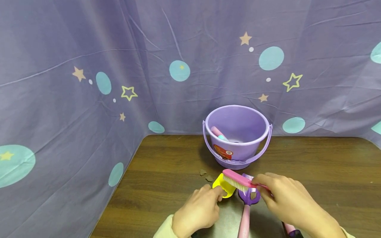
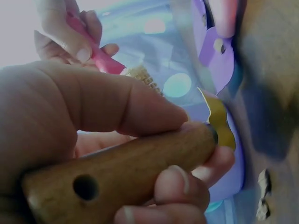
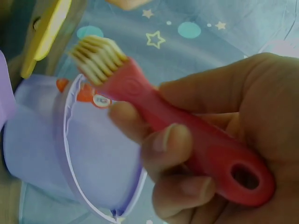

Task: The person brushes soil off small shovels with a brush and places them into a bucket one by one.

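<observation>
Left hand (image 1: 198, 209): fingers curled round brown wooden handle (image 2: 126, 161) of yellow curved-blade tool (image 1: 219, 182); blade (image 1: 230, 190) just past fingertips;
Right hand (image 1: 288, 196): fingers gripping pink pale-bristled plastic brush (image 1: 237, 177); head near yellow blade;
Purple-headed, pink-handled tool (image 1: 244, 219): between both hands' fingers;
Round lilac plastic bucket (image 1: 248, 152): beyond all fingertips

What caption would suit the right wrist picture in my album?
Right hand gripping a pinkish-red brush, with a purple bucket and yellow tool beyond.
</observation>
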A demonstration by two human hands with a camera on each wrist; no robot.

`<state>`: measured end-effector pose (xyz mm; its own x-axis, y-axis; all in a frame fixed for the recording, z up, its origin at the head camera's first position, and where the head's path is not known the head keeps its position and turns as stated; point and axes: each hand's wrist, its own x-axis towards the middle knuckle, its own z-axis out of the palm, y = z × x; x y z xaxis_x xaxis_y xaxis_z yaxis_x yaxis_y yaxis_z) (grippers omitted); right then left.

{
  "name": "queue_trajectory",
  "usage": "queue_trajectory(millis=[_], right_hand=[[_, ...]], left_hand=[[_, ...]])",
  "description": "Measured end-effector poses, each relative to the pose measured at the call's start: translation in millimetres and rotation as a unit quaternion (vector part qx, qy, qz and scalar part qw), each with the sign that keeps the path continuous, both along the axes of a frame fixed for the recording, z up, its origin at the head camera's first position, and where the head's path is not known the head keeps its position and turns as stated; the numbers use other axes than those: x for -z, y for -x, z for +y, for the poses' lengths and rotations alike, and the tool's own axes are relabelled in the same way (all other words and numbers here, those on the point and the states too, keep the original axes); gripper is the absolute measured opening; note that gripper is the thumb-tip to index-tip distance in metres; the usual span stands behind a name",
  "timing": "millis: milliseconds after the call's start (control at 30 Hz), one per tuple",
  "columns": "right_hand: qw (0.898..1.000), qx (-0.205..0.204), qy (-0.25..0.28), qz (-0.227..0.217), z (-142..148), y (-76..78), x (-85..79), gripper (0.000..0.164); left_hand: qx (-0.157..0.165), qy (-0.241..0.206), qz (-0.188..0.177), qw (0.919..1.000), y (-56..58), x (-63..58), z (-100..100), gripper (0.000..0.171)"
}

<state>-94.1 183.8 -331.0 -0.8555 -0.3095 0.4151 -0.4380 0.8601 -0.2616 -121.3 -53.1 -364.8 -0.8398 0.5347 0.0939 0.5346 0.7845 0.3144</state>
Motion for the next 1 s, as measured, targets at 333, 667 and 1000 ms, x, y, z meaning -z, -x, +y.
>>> queue_trajectory(millis=[333,667,1000], right_hand=[[0.995,-0.052,0.042,0.077,-17,3.8,12.5,0.031],[0.992,-0.082,0.053,0.075,-30,3.6,28.1,0.034],[0.995,-0.073,0.046,0.045,-30,7.4,33.2,0.034]], left_hand=[[-0.011,-0.013,0.010,0.9998,4.8,-15.2,-14,0.026],[-0.019,-0.017,0.008,0.9996,6.4,-18.4,-18,0.024],[-0.033,0.004,0.002,0.9994,6.0,-19.5,-17,0.022]])
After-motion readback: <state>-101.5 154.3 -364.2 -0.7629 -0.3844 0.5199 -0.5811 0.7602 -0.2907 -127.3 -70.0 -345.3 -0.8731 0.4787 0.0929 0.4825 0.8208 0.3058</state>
